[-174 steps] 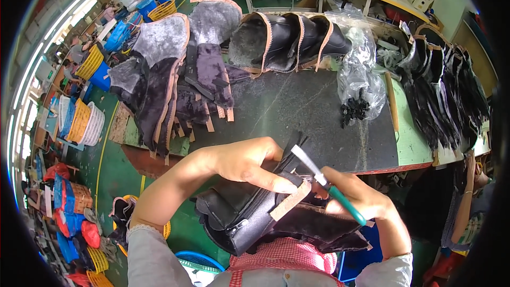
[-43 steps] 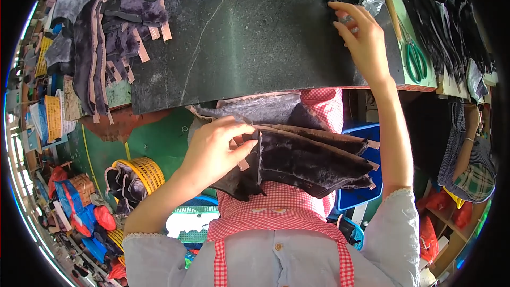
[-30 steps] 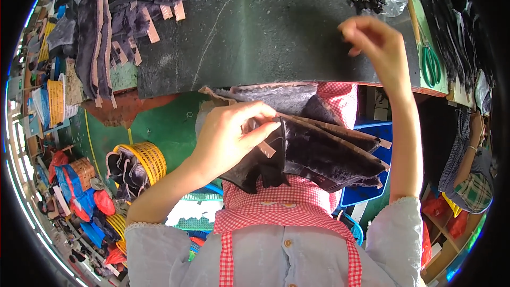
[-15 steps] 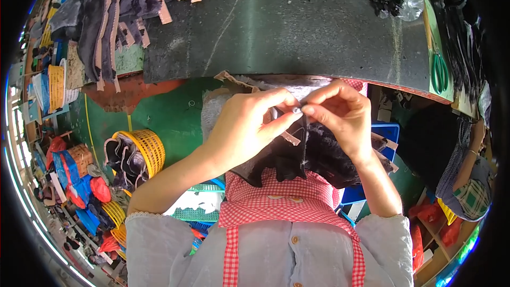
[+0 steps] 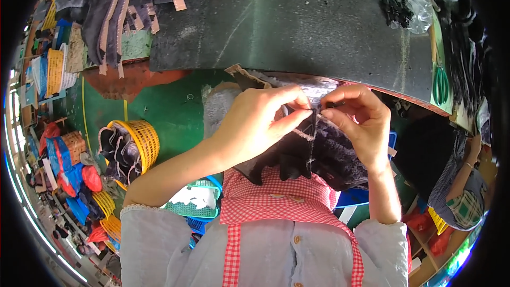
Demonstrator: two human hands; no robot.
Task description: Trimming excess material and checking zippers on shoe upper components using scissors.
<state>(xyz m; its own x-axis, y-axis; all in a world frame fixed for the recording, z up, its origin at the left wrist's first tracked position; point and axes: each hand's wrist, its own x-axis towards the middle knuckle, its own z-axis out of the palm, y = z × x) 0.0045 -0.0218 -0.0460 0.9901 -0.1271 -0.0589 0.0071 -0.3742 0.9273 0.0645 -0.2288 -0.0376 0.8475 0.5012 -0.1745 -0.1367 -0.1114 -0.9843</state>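
A dark, plush fabric piece point(image 5: 340, 162) with a visible seam and pinkish-tan edging hangs over my lap, below my hands. My left hand point(image 5: 260, 117) pinches its dark upper edge between thumb and forefinger. Close beside it, my right hand point(image 5: 364, 122) has thumb and forefinger drawn together around a small black piece point(image 5: 332, 105), whose kind I cannot make out. The two sets of fingertips are nearly touching. Behind them, paler grey plush material point(image 5: 319, 87) lies against the table's front edge.
On the dark tabletop point(image 5: 297, 26) lie plush strips with pinkish edging point(image 5: 119, 21), a clear plastic bag point(image 5: 419, 0) with small black pieces point(image 5: 397, 11), and green-handled scissors point(image 5: 440, 85). A yellow basket point(image 5: 150, 146) of fabric stands at left; another person's arm point(image 5: 467, 167) shows at right.
Both hands have shifted right, and their fingertips have parted slightly. The small black piece now shows at my right fingertips. The table has shifted in view.
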